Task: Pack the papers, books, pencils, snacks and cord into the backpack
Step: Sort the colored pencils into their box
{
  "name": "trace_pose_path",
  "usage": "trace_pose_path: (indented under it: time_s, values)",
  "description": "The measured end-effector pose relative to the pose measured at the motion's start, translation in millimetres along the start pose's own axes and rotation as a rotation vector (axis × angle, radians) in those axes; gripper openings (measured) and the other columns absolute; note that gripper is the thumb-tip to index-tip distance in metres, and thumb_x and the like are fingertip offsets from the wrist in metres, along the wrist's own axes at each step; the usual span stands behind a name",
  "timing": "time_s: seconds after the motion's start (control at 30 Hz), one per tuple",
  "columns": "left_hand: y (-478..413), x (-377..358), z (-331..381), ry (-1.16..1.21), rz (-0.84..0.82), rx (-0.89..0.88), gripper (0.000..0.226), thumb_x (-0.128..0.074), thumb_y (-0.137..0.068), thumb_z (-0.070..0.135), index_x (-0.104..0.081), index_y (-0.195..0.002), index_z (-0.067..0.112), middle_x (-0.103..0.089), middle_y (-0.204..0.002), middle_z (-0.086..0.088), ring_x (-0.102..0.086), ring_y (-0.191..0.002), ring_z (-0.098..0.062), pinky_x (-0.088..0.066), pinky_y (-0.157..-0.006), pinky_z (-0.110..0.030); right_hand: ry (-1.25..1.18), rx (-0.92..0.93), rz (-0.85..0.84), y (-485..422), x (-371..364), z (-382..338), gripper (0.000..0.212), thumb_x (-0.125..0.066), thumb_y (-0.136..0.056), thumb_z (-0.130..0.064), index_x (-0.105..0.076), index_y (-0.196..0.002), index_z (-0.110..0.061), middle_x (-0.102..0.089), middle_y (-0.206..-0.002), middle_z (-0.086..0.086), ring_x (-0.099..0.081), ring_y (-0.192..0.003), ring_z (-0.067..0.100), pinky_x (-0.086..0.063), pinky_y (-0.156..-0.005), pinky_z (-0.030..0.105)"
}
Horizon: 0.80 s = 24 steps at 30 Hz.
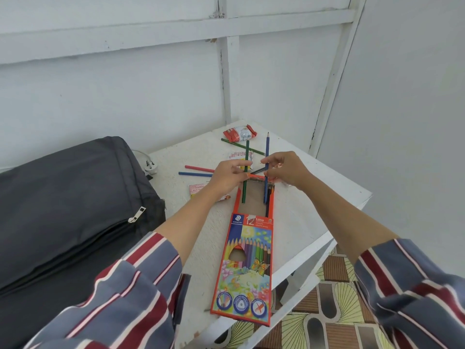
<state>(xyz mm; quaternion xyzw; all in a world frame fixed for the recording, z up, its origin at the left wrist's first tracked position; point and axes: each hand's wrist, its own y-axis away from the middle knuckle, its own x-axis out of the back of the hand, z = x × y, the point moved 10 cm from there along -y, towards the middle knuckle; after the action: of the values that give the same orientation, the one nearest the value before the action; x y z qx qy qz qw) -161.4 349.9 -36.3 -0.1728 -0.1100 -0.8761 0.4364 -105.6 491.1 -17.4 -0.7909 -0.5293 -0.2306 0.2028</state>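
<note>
An orange coloured-pencil box [247, 263] lies on the white table [314, 207], its inner tray pulled out at the far end. My left hand [227, 176] pinches a dark green pencil [246, 157] whose lower end rests in the tray. In my right hand [284, 170] is a blue pencil [267, 149], its tip also in the tray. A few dark pencils [269, 200] lie inside the tray. Loose green [235, 143], red [198, 168] and blue [193, 174] pencils lie beyond my hands. The dark grey backpack [70, 210] lies zipped at the left.
A red-and-white snack pack [240, 133] sits at the table's far edge, another wrapper [235, 155] behind my left hand, a pink packet [197, 190] under my left wrist. A white plug and cord [149, 165] lies beside the backpack. Patterned floor shows at the lower right.
</note>
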Motion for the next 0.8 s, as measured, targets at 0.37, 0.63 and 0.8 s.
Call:
trace_pose_path:
  time_s: [0.37, 0.63, 0.8]
  values:
    - [2.4, -20.6, -1.3, -0.190, -0.140, -0.057, 0.035, -0.062, -0.087, 0.010, -0.061, -0.121, 0.020, -0.061, -0.114, -0.005, -0.055, -0.101, -0.013, -0.041, -0.093, -0.028, 0.273, 0.101, 0.020, 0.6, -1.1, -3.5, 0.029, -0.067, -0.083, -0.017, -0.067, -0.111, -0.016, -0.066, -0.113, 0.003, -0.054, -0.094, 0.010, -0.040, -0.079, 0.024]
    - [1.1, -23.5, -0.3, -0.249, -0.156, -0.071, 0.035, -0.060, -0.088, 0.007, -0.060, -0.121, 0.020, -0.059, -0.119, -0.009, -0.055, -0.109, -0.020, -0.042, -0.092, -0.030, 0.480, 0.147, -0.039, 10.7, -16.5, 3.8, 0.033, -0.064, -0.084, -0.033, -0.065, -0.116, -0.028, -0.065, -0.115, -0.001, -0.057, -0.103, 0.018, -0.046, -0.082, 0.032]
    - [1.7, -23.3, -1.3, -0.258, -0.154, -0.075, 0.037, -0.059, -0.088, 0.006, -0.059, -0.123, 0.020, -0.056, -0.126, -0.007, -0.051, -0.116, -0.021, -0.042, -0.101, -0.037, 0.598, 0.112, -0.110, 16.3, -27.8, 15.8, 0.051, -0.062, -0.085, -0.038, -0.049, -0.134, -0.032, -0.042, -0.145, 0.000, -0.038, -0.130, 0.026, -0.037, -0.099, 0.043]
